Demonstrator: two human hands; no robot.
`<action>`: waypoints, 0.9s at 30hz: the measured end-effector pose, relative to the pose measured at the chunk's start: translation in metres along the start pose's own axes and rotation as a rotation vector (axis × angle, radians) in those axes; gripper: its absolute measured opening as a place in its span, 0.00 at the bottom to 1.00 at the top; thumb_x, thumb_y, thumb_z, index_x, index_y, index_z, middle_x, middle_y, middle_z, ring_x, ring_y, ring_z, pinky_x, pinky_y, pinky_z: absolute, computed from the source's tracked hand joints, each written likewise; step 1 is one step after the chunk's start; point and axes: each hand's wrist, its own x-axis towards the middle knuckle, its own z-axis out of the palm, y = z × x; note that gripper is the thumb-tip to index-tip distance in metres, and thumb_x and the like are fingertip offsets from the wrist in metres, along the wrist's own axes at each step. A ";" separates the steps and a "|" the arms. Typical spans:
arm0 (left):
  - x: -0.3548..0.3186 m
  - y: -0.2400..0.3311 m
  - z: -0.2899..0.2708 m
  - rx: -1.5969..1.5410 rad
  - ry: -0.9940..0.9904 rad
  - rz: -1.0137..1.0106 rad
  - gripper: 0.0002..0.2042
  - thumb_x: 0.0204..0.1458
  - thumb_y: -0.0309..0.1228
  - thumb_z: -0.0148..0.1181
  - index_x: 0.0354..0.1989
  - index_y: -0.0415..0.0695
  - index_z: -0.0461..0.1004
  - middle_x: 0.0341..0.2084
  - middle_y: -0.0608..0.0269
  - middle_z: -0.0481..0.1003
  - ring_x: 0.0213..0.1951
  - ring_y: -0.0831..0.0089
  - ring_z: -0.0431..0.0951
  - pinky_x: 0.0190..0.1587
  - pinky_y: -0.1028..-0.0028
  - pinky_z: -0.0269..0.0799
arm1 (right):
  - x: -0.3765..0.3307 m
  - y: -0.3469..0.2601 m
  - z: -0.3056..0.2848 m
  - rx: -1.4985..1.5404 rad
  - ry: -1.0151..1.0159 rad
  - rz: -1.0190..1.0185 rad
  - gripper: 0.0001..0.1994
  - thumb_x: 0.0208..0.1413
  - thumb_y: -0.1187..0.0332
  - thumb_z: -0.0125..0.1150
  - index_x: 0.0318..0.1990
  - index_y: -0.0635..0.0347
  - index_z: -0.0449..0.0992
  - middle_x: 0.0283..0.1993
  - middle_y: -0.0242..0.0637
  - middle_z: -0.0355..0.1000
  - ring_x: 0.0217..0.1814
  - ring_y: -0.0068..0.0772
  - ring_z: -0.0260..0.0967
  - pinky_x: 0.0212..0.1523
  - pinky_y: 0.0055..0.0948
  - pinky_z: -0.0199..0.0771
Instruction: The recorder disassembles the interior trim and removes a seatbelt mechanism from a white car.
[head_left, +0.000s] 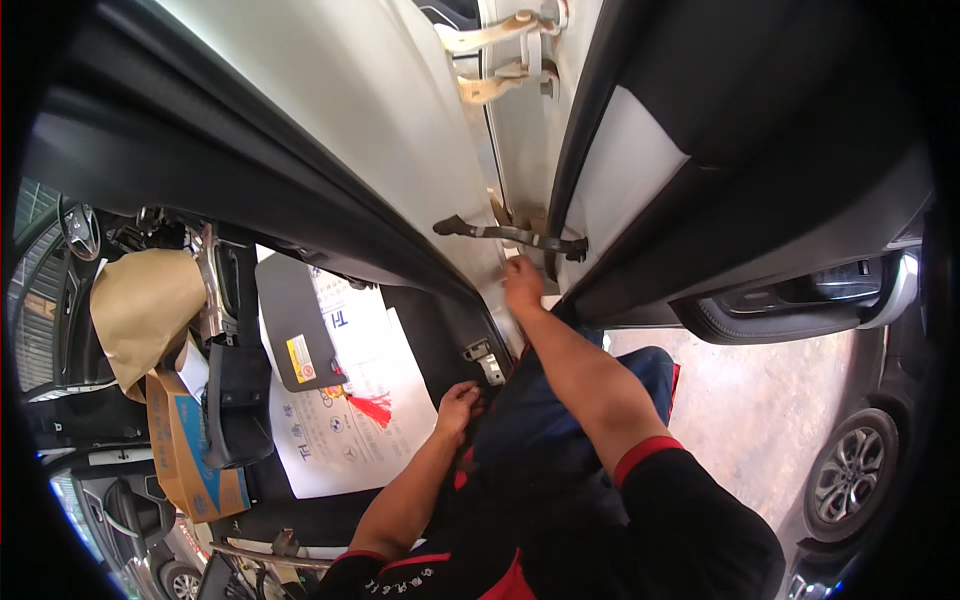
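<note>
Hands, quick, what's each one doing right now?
Left hand: curled closed against the door sill trim; contents cannot be told.
Right hand: raised beside the door check strap; grip cannot be told.

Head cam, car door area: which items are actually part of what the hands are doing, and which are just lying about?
In hand:
right hand reaching up at the door check strap by the white door jamb
left hand on the dark door-sill edge, near the metal striker bracket

Lying about:
cardboard box
brown paper
sun visor
red tassel
paper floor mat
</note>
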 end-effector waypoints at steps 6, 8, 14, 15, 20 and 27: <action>0.018 0.079 0.024 0.379 0.345 0.597 0.26 0.58 0.34 0.64 0.62 0.36 0.64 0.53 0.51 0.72 0.50 0.63 0.75 0.54 0.66 0.72 | -0.032 0.012 -0.065 -0.385 -0.342 -0.271 0.12 0.59 0.61 0.52 0.42 0.52 0.80 0.44 0.44 0.78 0.48 0.50 0.76 0.49 0.44 0.75; 0.028 0.113 0.041 0.238 0.322 0.835 0.31 0.54 0.32 0.67 0.64 0.35 0.61 0.57 0.46 0.68 0.58 0.60 0.70 0.60 0.63 0.67 | -0.071 0.005 -0.084 -0.471 -0.480 -0.304 0.12 0.60 0.60 0.51 0.40 0.54 0.79 0.43 0.46 0.78 0.50 0.52 0.75 0.49 0.47 0.75; 0.050 0.174 0.070 0.593 0.313 0.979 0.39 0.46 0.33 0.74 0.63 0.32 0.58 0.58 0.39 0.67 0.58 0.46 0.70 0.61 0.59 0.64 | -0.159 -0.007 -0.108 -0.542 -0.431 -0.732 0.08 0.56 0.64 0.55 0.33 0.55 0.78 0.39 0.43 0.77 0.44 0.45 0.76 0.43 0.44 0.72; 0.051 0.175 0.070 0.639 0.386 0.956 0.40 0.45 0.34 0.75 0.63 0.32 0.58 0.57 0.39 0.68 0.58 0.45 0.71 0.61 0.59 0.64 | -0.157 -0.008 -0.105 -0.538 -0.428 -0.728 0.08 0.56 0.64 0.55 0.33 0.55 0.78 0.39 0.43 0.77 0.44 0.45 0.76 0.43 0.44 0.72; 0.057 0.160 0.078 0.579 0.522 0.956 0.43 0.41 0.36 0.77 0.62 0.32 0.58 0.54 0.37 0.71 0.55 0.43 0.73 0.59 0.58 0.67 | -0.109 -0.016 -0.074 -0.497 -0.487 -0.299 0.11 0.58 0.62 0.57 0.42 0.58 0.79 0.45 0.47 0.77 0.50 0.47 0.75 0.52 0.45 0.74; 0.075 0.151 0.092 0.635 0.645 0.875 0.41 0.38 0.35 0.76 0.59 0.32 0.60 0.51 0.37 0.72 0.54 0.41 0.74 0.55 0.57 0.70 | -0.092 -0.008 -0.037 -0.555 -0.510 -0.109 0.18 0.56 0.65 0.58 0.54 0.58 0.75 0.54 0.50 0.73 0.57 0.51 0.72 0.58 0.45 0.72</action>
